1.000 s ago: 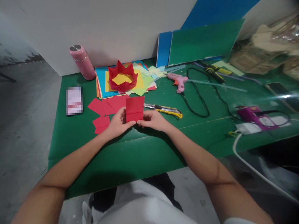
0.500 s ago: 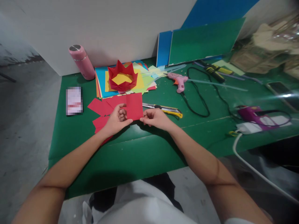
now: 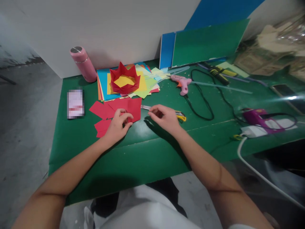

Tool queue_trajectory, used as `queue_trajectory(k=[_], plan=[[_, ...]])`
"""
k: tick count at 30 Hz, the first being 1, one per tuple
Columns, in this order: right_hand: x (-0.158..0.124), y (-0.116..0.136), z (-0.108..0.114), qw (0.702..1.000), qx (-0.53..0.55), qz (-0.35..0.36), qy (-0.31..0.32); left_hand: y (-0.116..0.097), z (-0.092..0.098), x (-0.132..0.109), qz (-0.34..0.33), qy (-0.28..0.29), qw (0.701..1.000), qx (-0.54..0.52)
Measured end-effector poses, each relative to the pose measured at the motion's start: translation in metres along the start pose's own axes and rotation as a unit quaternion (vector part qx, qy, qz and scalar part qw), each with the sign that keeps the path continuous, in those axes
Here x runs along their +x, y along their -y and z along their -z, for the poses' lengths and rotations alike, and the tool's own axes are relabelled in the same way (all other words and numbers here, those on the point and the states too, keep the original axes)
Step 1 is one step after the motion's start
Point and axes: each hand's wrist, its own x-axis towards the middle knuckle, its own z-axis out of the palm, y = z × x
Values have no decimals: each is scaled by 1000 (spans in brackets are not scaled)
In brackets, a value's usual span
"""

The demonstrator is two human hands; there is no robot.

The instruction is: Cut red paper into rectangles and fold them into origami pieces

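Observation:
My left hand [image 3: 118,123] is closed in a pinch on a red paper sheet [image 3: 133,107], which lies low over the green table mat [image 3: 143,152]. More red paper pieces [image 3: 102,110] are spread to its left. My right hand [image 3: 165,116] hovers apart from the sheet, fingers loosely bent and holding nothing. It sits over a yellow utility knife [image 3: 180,115], whose blade end pokes out to the left of the hand.
A red paper crown [image 3: 124,73] rests on a stack of coloured paper [image 3: 147,85]. Also on the mat are a pink bottle [image 3: 83,64], a phone [image 3: 75,103], a pink glue gun [image 3: 182,83], a purple glue gun [image 3: 257,116] and cables. Green and blue boards [image 3: 207,41] lean at the back.
The red sheet was held upright in both hands; it has come down towards the mat. My right hand let go of it and moved right, over the knife.

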Motion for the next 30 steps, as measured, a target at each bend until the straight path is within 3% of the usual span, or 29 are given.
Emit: queue_trajectory(k=[3, 8, 17, 23, 30], plan=[[4, -10, 13, 984, -155, 92, -20, 2, 2, 0, -11, 11, 999, 46], [6, -33, 18, 964, -247, 93, 21, 6, 5, 2, -29, 25, 991, 132], [6, -32, 20, 974, -215, 75, -12, 5, 4, 4, -20, -8, 968, 249], [5, -36, 15, 974, -202, 106, 10, -3, 2, 2, 5, -43, 953, 301], [6, -40, 9, 971, -209, 115, 2, 3, 1, 3, -13, 29, 941, 337]])
